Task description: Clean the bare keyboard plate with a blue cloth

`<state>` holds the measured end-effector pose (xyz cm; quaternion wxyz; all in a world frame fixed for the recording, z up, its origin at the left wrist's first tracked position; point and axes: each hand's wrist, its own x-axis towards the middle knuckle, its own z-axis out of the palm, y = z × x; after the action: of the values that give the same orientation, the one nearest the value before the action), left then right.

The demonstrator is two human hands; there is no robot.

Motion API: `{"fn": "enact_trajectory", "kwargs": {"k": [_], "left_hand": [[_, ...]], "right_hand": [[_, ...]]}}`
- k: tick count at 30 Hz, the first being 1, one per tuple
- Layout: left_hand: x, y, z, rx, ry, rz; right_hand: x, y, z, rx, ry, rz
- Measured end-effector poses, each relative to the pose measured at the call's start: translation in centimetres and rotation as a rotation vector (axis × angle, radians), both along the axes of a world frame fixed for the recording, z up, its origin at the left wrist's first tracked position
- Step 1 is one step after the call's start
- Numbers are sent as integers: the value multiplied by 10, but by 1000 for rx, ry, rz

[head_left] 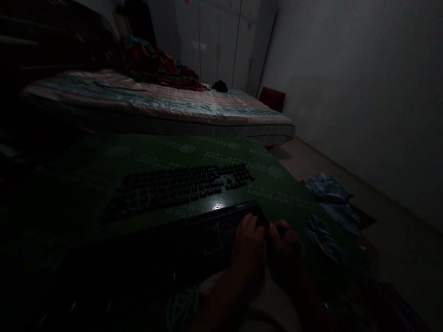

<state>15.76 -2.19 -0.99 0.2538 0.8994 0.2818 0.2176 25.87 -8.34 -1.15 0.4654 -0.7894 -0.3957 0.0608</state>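
A black keyboard base point(194, 244), its keycaps off over most of what I can make out, lies along the near side of the green table. My left hand point(248, 242) is closed over the right part of the base, fingers curled onto it. Beside it, my right hand point(285, 242) is closed in a pinch at the base's right end; darkness hides what its fingertips hold. Beyond the base, loose black keycaps point(176, 186) are laid out in rows like a keyboard, with a gap toward the right.
The green table point(277, 184) has printed white emblems. Crumpled cloths point(328, 193) lie off its right side, near a pale wall point(363, 92). Behind it stands a bed point(166, 103) with a red patterned blanket point(155, 67). The room is very dark.
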Motion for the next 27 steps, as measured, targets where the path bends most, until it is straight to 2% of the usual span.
{"fn": "enact_trajectory", "kwargs": {"k": [10,15,21,24,27], "left_hand": [[2,2,-1,38,-28,30],[2,1,4,-3,-68,32],[1,4,1,7,-144,-21],[1,5,-5,-15,-202,22],[1,5,-6,-124,-256,60]], "right_hand": [[2,-3,-7,44,57,-10],[-1,-2,-8,142,175,-105],[-3,0,-2,291,433,-81],[-2,1,-1,368,539,-52],[-2,2,-1,398,565,-23]]}}
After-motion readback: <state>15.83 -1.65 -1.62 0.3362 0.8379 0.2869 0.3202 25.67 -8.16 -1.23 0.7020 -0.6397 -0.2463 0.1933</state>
